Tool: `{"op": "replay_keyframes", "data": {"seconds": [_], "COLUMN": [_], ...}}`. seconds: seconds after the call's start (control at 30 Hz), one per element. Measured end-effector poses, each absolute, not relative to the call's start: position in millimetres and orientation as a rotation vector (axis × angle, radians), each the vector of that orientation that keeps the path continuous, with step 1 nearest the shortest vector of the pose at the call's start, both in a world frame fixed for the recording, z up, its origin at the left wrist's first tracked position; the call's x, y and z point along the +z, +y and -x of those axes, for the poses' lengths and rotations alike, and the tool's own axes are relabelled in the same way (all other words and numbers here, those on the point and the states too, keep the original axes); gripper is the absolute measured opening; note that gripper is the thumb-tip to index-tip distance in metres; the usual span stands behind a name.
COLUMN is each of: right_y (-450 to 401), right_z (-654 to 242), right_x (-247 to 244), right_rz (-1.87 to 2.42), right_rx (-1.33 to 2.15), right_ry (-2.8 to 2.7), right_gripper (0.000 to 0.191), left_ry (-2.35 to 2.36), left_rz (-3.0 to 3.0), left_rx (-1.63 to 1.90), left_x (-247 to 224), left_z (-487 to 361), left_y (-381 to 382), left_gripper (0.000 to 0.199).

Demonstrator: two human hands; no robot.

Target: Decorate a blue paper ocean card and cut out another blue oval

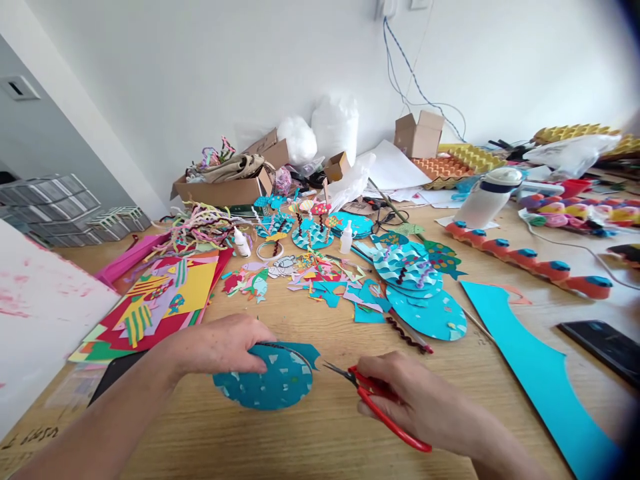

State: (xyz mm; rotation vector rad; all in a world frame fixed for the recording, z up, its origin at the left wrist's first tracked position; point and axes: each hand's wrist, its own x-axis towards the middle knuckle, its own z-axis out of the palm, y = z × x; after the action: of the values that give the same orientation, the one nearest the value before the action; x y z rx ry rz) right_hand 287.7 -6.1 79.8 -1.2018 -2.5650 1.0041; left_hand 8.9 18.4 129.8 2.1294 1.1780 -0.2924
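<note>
My left hand point(227, 343) grips a blue paper disc point(267, 383) dotted with small pale scraps, thumb on its near face. Behind the disc a blue paper edge point(306, 351) with a cut, pointed corner sticks out to the right. My right hand point(400, 387) holds red-handled scissors point(373, 400). Their dark blades point left, a short gap from the paper's corner; the tips look close together. Both hands are above the near part of the wooden table. Beyond them lie blue paper offcuts point(325, 292) and a spotted blue disc point(427, 313).
Two white glue bottles point(241, 243) stand mid-table among paper fish and scraps. Coloured paper sheets point(193, 287) lie at left. At right are a large blue sheet point(520, 347), a black phone point(603, 350), a painted egg-carton strip point(525, 259) and a white bottle point(487, 197).
</note>
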Motion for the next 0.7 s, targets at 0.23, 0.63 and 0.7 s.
{"op": "replay_keyframes", "data": {"seconds": [0.23,0.63,0.7], "right_y": [-21.7,-17.0,-14.2], "right_z": [-270.8,-223.5,-224.7], "right_x": [64.1,50.0,45.6], "right_rz": [1.213,1.215,1.198], "right_rx": [1.168,1.159,1.213], "right_ry": [-2.107,-1.759,-1.611], "right_gripper": [0.021,0.012,0.018], "left_ry": [1.142,1.179,1.364], "left_rz": [-2.135,-2.192,-2.214], "left_rx": [-0.308,-0.246,0.022], "left_x": [135.2,149.9,156.5], "left_z": [-13.0,-21.4,-9.6], "left_y": [25.0,22.2,14.5], "left_gripper": [0.013,0.032,0.056]}}
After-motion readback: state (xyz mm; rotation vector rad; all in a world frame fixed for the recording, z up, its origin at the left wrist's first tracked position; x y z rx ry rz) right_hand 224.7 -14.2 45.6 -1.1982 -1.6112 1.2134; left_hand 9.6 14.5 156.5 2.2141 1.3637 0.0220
